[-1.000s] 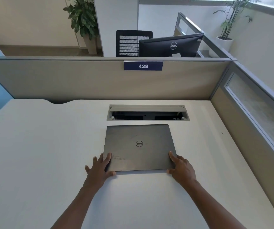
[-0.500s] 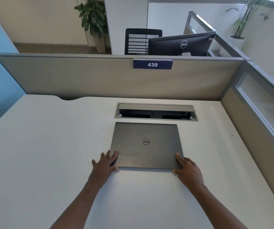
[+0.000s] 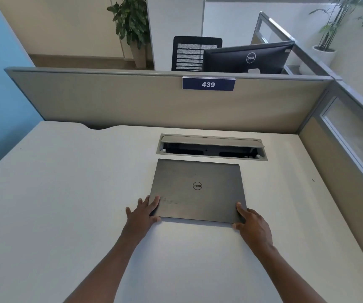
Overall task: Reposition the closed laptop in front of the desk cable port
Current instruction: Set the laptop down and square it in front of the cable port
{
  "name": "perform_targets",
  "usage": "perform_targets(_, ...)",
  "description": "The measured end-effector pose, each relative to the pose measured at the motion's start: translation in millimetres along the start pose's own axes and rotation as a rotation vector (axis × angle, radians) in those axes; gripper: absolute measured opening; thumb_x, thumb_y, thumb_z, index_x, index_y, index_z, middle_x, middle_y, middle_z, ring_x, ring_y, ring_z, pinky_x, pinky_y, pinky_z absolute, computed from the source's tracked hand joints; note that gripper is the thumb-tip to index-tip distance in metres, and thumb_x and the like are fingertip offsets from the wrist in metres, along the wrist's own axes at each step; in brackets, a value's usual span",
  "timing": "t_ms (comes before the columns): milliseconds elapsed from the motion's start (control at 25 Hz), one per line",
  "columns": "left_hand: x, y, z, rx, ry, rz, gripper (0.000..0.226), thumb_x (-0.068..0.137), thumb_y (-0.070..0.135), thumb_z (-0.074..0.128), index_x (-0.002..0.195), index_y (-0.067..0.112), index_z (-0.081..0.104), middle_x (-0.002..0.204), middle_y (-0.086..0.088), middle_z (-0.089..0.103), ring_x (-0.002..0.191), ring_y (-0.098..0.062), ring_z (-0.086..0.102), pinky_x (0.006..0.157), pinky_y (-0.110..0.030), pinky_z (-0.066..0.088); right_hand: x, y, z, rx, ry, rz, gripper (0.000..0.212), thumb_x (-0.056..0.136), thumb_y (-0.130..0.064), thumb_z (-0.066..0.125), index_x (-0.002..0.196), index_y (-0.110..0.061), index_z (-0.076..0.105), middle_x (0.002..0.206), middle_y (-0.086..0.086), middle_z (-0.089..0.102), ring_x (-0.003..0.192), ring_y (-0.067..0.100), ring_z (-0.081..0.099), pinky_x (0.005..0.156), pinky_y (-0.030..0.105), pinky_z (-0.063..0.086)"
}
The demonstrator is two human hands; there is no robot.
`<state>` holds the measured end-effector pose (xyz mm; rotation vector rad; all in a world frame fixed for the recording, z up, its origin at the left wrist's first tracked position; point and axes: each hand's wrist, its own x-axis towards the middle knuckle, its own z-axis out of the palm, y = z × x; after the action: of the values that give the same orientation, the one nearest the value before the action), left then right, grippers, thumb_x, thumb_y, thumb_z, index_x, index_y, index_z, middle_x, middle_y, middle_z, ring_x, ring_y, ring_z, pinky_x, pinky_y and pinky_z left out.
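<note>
The closed laptop [image 3: 198,191] lay flat on the white desk [image 3: 66,193], lid up, its far edge just near of the cable port [image 3: 211,147] and roughly parallel to the port's long slot; it sat somewhat left of the port's middle, so the port's right end ran out past the laptop's far right corner. The port's flap stood raised, the dark recess open toward the person (what lay inside was too dim to tell).

The left hand [image 3: 142,213] clasped the near left corner, fingers spread on the lid and the thumb tucked along the near edge; the right hand [image 3: 251,224] clasped the near right corner in the same way, one finger on the lid and the thumb at the near edge. Gripping both near corners looked like a way to steer a wide, thin slab squarely and keep it from twisting; neither hand seemed to lift it, though a slight rise at the near edge could not be ruled out.

The laptop reached away from the hands toward the far side; judged so, the repositioning seemed close to done.
</note>
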<state>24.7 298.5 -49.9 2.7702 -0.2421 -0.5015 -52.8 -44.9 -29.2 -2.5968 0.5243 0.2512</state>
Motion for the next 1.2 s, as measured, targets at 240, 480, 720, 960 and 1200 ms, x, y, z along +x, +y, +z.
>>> perform_targets(240, -3, 1, -2, -0.021, 0.009, 0.007, 0.067, 0.098, 0.047, 0.047, 0.156, 0.035, 0.015, 0.166, -0.002, 0.017, 0.153, -0.029, 0.01, 0.115, -0.064, 0.01, -1, -3, 3, 0.028, 0.017, 0.011, 0.071, 0.086, -0.023, 0.068, 0.149, -0.031, 0.037, 0.116, 0.005, 0.06, 0.106, 0.026, 0.056, 0.079, 0.034, 0.049)
perform_targets(480, -6, 1, -1, -0.028, 0.021, 0.01, 0.067, 0.098, 0.047, 0.047, 0.156, 0.034, 0.017, 0.166, -0.004, 0.018, 0.153, -0.03, 0.011, 0.115, -0.064, 0.01, -4, -3, 5, 0.023, 0.03, 0.01, 0.07, 0.088, -0.021, 0.065, 0.15, -0.032, 0.035, 0.121, 0.004, 0.059, 0.109, 0.026, 0.054, 0.082, 0.034, 0.049)
perform_targets(720, -6, 3, 0, -0.013, 0.03, -0.002, 0.071, 0.092, 0.064, 0.03, 0.155, 0.032, 0.022, 0.163, -0.004, 0.024, 0.151, -0.029, 0.016, 0.115, -0.062, 0.013, -2, -5, -1, 0.019, -0.014, 0.019, 0.072, 0.085, -0.025, 0.066, 0.15, -0.03, 0.035, 0.123, 0.006, 0.057, 0.113, 0.026, 0.053, 0.086, 0.035, 0.048)
perform_targets(960, 4, 40, 3, 0.088, 0.164, 0.122, 0.07, 0.093, 0.054, 0.014, 0.146, 0.013, 0.034, 0.163, -0.012, 0.022, 0.151, -0.029, 0.018, 0.118, -0.053, 0.021, 7, -36, -9, -0.146, 0.059, -0.115, 0.057, 0.084, -0.047, 0.063, 0.129, -0.014, 0.05, 0.139, 0.011, 0.046, 0.129, 0.031, 0.039, 0.108, 0.043, 0.035)
perform_targets(1200, 31, 82, -1, 0.07, 0.062, 0.201, 0.065, 0.104, 0.04, 0.028, 0.157, 0.012, 0.001, 0.168, -0.01, -0.001, 0.155, -0.028, 0.0, 0.123, -0.051, 0.006, 22, -86, 4, -0.133, -0.031, -0.276, 0.07, 0.094, -0.042, 0.053, 0.149, -0.007, 0.028, 0.161, 0.013, 0.023, 0.149, 0.03, 0.018, 0.119, 0.043, 0.017)
